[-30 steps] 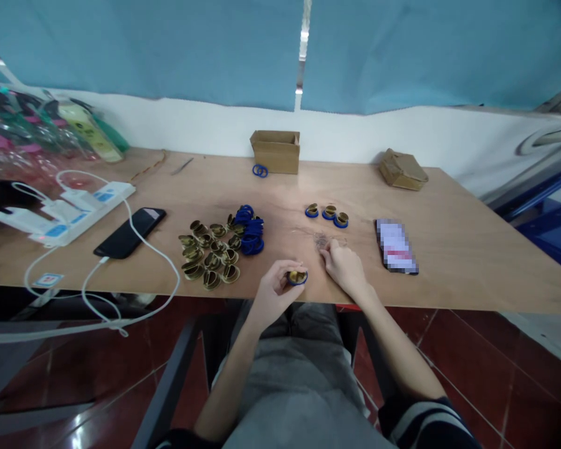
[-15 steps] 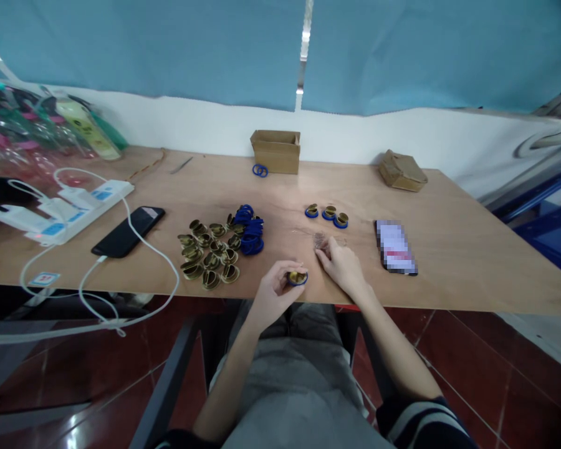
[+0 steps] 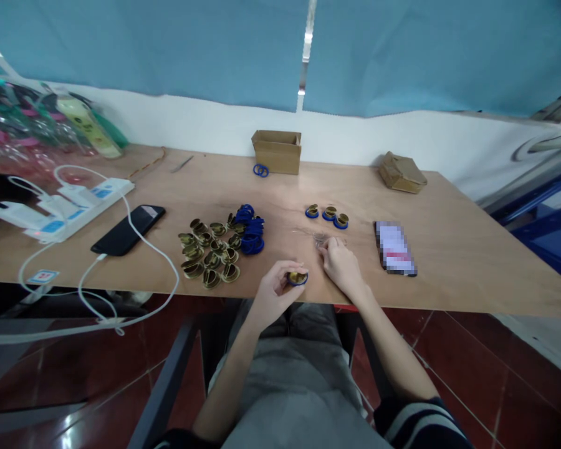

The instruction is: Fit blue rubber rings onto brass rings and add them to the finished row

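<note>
- Brass-coloured piece with blue ring (image 3: 298,278), one: near the front edge of the wooden tabletop (image 3: 462,249), grasped at its rim between the thumb and fingers of the left hand (image 3: 272,292).
- Right hand (image 3: 342,267), one: lowered to the tabletop, fingertips drawn together at a small heap of fine, thin bits (image 3: 318,239); whether they pinch a bit cannot be told.
- Ringed brass-coloured pieces (image 3: 330,212), three: beyond the heap, two close together, one slightly apart to the left.
- Loose brass-coloured pieces (image 3: 212,260), a cluster: left of the left hand.
- Blue rings (image 3: 252,229), a pile: against the cluster's right side.
- Blue rings, two, overlapping: at the foot of an open cardboard box (image 3: 280,157) by the wall.
- Cardboard package (image 3: 402,173), one, crumpled: far right.
- Phone with lit, blurred screen (image 3: 396,247), one: right of the right hand.
- Black phone (image 3: 128,231), cabled: at left, beside a white power strip (image 3: 75,215).
</note>
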`<state>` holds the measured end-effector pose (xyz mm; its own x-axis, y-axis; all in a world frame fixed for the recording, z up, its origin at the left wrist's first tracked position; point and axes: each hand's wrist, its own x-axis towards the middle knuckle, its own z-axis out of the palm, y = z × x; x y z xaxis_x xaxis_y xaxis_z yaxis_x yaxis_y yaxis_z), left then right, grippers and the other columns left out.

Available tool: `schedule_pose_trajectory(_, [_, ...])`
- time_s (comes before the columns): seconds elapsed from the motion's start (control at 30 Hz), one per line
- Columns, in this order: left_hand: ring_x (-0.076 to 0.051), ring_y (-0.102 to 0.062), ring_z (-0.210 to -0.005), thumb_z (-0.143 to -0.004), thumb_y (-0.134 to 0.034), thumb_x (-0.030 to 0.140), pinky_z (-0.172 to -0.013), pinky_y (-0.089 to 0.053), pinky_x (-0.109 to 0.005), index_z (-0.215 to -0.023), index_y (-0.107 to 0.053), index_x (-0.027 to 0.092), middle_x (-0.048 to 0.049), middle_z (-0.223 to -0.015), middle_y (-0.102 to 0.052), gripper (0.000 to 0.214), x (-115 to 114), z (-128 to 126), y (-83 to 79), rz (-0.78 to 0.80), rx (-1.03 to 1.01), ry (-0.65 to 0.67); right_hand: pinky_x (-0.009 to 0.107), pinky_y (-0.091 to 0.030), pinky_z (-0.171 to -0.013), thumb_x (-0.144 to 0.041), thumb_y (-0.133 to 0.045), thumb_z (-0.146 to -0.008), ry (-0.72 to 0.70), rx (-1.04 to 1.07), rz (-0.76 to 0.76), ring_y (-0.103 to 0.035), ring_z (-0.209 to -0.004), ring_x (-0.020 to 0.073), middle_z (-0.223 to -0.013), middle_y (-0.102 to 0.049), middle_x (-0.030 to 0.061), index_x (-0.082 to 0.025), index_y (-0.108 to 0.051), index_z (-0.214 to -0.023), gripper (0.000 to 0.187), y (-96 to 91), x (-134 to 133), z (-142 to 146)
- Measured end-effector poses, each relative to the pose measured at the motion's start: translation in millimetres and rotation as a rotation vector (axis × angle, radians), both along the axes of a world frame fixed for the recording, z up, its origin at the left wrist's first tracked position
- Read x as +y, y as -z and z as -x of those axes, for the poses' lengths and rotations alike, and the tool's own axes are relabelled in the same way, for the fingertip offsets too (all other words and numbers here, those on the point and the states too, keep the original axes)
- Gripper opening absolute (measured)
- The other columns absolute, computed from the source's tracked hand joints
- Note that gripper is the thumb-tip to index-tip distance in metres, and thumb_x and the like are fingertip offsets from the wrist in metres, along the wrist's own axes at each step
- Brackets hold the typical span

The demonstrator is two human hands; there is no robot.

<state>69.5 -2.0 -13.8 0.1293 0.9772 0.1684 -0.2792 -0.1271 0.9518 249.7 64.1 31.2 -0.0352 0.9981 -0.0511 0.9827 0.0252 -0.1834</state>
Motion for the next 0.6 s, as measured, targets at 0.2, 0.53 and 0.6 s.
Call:
schedule_pose_trajectory(0.2, [-0.025,-0.065,-0.125,-0.081,-0.078,0.019,-0.113,-0.047,-0.039,-0.108,-0.07,0.019,-0.0118,-0.121,-0.071,0.028,0.7,1.2,1.7,-0.005,0.005,0.018,0.033,-0.048,-0.084,-0.027,-0.051,-0.104,-0.067,0.103,-0.091,-0.068,-0.106,0.0271,-0.122,-0.07,0.0129,-0.017,-0.059,-0.118,0.019,0.1,0.1,-7.3])
schedule_pose_trajectory(0.53, [-0.025,-0.065,-0.126,-0.083,-0.076,0.019,-0.112,-0.048,-0.037,-0.108,-0.07,0.02,-0.0103,-0.119,-0.069,0.025,0.4,1.2,1.6,-0.022,0.015,0.019,0.035,-0.051,-0.079,-0.028,-0.043,-0.106,-0.133,0.075,-0.105,-0.069,-0.103,0.0289,-0.129,-0.067,0.0121,-0.024,-0.063,-0.128,0.031,5.2,1.1,-9.5])
schedule_pose_trajectory(0.6, [-0.025,-0.065,-0.126,-0.083,-0.076,0.019,-0.113,-0.047,-0.038,-0.108,-0.07,0.02,-0.0106,-0.119,-0.07,0.026,0.5,1.4,1.8,-0.018,0.018,0.022,0.035,-0.051,-0.079,-0.029,-0.041,-0.106,-0.135,0.071,-0.105,-0.07,-0.103,0.0292,-0.13,-0.066,0.012,-0.024,-0.062,-0.13,0.032,5.3,1.1,-9.5])
